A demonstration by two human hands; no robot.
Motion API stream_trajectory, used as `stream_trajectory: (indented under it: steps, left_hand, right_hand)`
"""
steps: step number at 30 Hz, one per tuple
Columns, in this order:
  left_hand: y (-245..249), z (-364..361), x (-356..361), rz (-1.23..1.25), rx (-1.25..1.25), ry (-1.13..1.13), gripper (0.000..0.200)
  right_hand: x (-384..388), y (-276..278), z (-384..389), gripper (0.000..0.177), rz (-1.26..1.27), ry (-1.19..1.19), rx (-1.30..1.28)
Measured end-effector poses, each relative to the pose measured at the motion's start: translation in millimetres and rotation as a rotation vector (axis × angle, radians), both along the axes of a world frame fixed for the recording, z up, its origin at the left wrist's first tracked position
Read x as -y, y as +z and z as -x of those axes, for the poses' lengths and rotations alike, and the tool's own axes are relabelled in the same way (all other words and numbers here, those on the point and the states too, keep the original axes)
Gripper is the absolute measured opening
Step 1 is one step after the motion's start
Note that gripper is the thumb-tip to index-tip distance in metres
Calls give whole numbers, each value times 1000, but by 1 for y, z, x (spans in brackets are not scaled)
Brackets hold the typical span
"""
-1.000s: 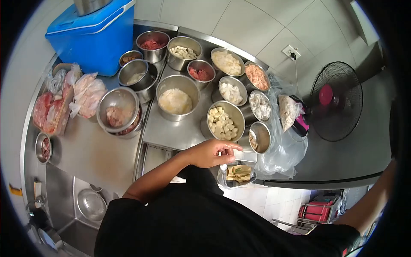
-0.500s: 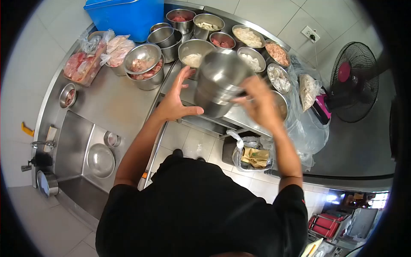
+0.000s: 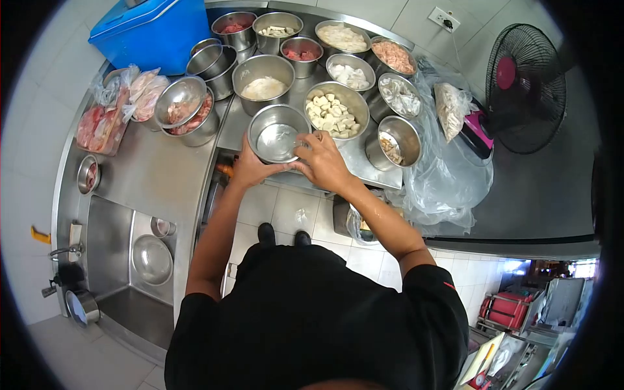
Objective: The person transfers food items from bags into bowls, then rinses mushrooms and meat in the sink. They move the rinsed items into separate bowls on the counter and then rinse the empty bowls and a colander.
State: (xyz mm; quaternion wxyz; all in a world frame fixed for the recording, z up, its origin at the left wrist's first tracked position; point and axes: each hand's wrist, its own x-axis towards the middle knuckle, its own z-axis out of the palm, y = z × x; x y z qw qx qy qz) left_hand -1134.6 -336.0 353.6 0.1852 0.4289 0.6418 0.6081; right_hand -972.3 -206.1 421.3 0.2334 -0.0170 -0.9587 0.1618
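Note:
Both hands are on a round stainless steel pot [image 3: 278,138] at the front of the steel counter, its mouth facing up. A shiny metal bottom shows inside it. My left hand [image 3: 253,166] wraps round the pot's left side. At the right rim, my right hand [image 3: 325,161] is closed, with fingers over the edge and thumb on the outside wall. Just behind stands a pot of whitish paste [image 3: 263,88]. To the right is a pot of pale cut chunks [image 3: 333,117]. A pot with a few light brown pieces [image 3: 392,148] stands farther right.
Several steel pots of meat fill the back of the counter, near a blue bin [image 3: 149,36]. Bagged meat [image 3: 104,123] lies at left, above the sink [image 3: 146,305]. A plastic sheet [image 3: 448,182], a bag [image 3: 450,110] and a fan [image 3: 526,88] are at right.
The pot, lifted and blurred with motion before, is now upright lower at the counter's front. My left hand has closed round it and my right hand has moved left onto its rim.

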Motion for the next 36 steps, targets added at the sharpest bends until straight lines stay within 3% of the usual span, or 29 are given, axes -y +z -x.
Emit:
stream_trajectory:
  steps: [1,7,12,14,16,19,21,25,27,31,33,36]
  left_hand:
    - [-2,-1,-3,-42,5,-7,98]
    - [-13,-2,-12,-94,140,-30,97]
    - [-2,-4,-15,-75,70,43,96]
    - [-6,-3,-18,-79,-78,96,96]
    - [-2,-4,-18,-73,-95,74,96]
    - [-4,-4,-17,-114,118,-49,96]
    - [-7,2,-14,-100,93,-70,96]
    - [-6,16,-5,-49,104,-114,98]
    - [3,19,-3,-26,125,-143,99]
    - [20,23,-5,31,62,-162,103]
    - [17,29,-6,37,41,-161,105]
    - [3,29,-12,-12,66,-171,107]
  right_hand:
    - [2,-7,3,28,104,-41,-4]
    - [11,-27,13,27,135,-109,-138]
    - [16,-26,24,27,111,-164,-168]
    - [14,-18,23,25,64,-199,-175]
    - [9,-17,21,24,79,-167,-99]
    - [4,-10,16,24,177,-109,-99]
    - [4,-10,13,22,289,-77,-106]
    - [6,-13,11,25,239,-76,-95]
    - [8,-9,13,31,381,-113,-195]
    - [5,-11,14,34,353,-193,-139]
    - [-1,-11,15,34,366,-105,-18]
    - [-2,-20,21,36,325,-103,-145]
